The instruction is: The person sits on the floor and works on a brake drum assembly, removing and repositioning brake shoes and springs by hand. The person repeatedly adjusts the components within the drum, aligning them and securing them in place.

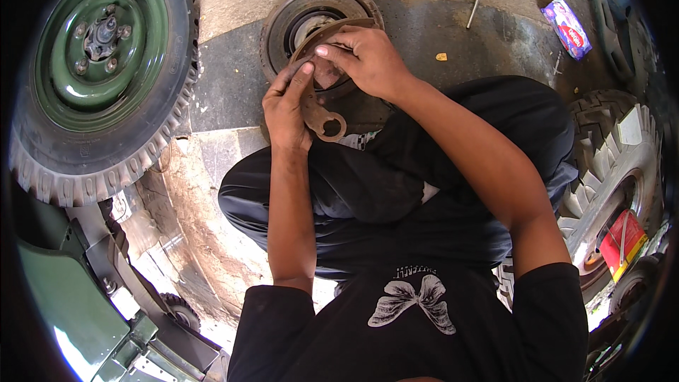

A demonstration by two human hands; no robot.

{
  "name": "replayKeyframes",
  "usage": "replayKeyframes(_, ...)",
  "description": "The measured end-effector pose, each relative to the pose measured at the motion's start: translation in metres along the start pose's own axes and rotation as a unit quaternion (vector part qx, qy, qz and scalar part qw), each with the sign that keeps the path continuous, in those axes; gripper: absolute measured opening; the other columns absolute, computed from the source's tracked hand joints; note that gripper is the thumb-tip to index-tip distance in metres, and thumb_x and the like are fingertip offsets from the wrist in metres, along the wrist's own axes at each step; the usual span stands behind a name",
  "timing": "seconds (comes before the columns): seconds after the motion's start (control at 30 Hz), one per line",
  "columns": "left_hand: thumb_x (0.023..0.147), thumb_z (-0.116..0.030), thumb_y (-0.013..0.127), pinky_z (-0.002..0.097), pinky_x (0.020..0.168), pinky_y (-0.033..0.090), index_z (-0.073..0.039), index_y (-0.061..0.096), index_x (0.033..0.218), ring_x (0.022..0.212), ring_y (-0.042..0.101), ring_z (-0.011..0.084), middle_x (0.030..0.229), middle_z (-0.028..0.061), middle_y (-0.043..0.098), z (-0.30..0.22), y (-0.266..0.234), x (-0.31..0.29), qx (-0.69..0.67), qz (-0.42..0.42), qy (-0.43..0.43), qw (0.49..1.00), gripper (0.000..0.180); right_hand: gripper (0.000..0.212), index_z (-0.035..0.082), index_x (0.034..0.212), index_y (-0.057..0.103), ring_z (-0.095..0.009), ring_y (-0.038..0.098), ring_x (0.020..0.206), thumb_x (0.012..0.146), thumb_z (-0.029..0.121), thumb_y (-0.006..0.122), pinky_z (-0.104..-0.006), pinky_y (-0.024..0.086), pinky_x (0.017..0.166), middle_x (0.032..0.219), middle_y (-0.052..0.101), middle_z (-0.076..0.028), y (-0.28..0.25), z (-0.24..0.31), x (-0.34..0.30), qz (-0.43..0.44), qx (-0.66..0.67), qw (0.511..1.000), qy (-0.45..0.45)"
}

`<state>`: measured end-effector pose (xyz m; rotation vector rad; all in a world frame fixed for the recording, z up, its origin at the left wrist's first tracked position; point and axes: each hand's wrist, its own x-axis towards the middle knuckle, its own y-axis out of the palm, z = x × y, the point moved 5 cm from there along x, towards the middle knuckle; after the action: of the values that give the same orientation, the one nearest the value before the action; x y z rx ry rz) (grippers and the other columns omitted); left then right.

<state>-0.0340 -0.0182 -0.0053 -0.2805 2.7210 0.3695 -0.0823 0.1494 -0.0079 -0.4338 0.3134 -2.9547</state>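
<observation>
Both my hands hold a rusty, curved brake shoe point(314, 110) with an open ring at its near end. My left hand point(286, 112) pinches it near the middle, thumb on top. Across its far, curved edge reach the fingers of my right hand point(376, 61), thumb pressed toward the inner face. Under that thumb shows a reddish-brown flat patch point(325, 73); whether it belongs to the shoe or is a separate piece I cannot tell. Just beneath lies a round, worn brake drum point(277, 27) on the dark ground mat, partly hidden by the shoe and my hands.
A large tyre on a green wheel rim point(152, 49) stands at the left. Green vehicle bodywork point(64, 290) fills the lower left. Far right are a metal rod tool point(477, 1), a purple packet point(566, 27) and a chunky tyre point(601, 159) with a red-yellow box point(622, 244). My crossed legs are close below.
</observation>
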Motion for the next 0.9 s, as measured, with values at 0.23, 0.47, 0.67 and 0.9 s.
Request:
replayKeyframes(0.23, 0.097, -0.017, 0.079, 0.0265, 0.061, 0.055, -0.001, 0.073, 0.116, 0.076, 0.068, 0.0120, 0.096, 0.0055, 0.074, 0.005, -0.006, 0.004, 0.024, 0.005, 0.007, 1.000, 0.026, 0.035, 0.001, 0.102, 0.078, -0.031, 0.075, 0.085, 0.096, 0.035, 0.075, -0.0390, 0.056, 0.078, 0.092, 0.076, -0.019, 0.003, -0.006, 0.000, -0.006, 0.054, 0.998, 0.039)
replayKeyframes(0.47, 0.100, -0.019, 0.075, 0.0265, 0.064, 0.054, -0.004, 0.070, 0.117, 0.082, 0.070, 0.0134, 0.100, 0.0065, 0.075, 0.007, -0.008, 0.004, 0.038, 0.008, 0.004, 0.999, 0.024, 0.042, 0.001, 0.109, 0.079, -0.018, 0.074, 0.083, 0.087, 0.036, 0.086, -0.0335, 0.058, 0.080, 0.094, 0.079, -0.011, 0.009, -0.019, -0.001, 0.091, 0.115, 0.983, 0.114)
replayKeyframes(0.67, 0.100, -0.020, 0.076, 0.0269, 0.065, 0.054, -0.003, 0.069, 0.117, 0.082, 0.070, 0.0144, 0.099, 0.0071, 0.074, 0.005, -0.008, 0.003, 0.041, 0.012, 0.002, 0.999, 0.025, 0.034, 0.001, 0.114, 0.078, -0.014, 0.073, 0.088, 0.095, 0.029, 0.081, -0.0279, 0.059, 0.075, 0.099, 0.078, -0.005, 0.007, -0.017, 0.000, 0.156, 0.205, 0.946, 0.199)
replayKeyframes(0.9, 0.097, -0.020, 0.080, 0.0283, 0.063, 0.057, 0.000, 0.070, 0.114, 0.078, 0.070, 0.0156, 0.097, 0.0091, 0.073, 0.005, -0.006, 0.003, 0.004, 0.006, 0.003, 1.000, 0.028, 0.032, -0.001, 0.122, 0.072, -0.018, 0.073, 0.096, 0.099, 0.021, 0.076, -0.0358, 0.065, 0.087, 0.111, 0.074, -0.007, 0.006, -0.011, -0.008, 0.175, 0.394, 0.851, 0.299)
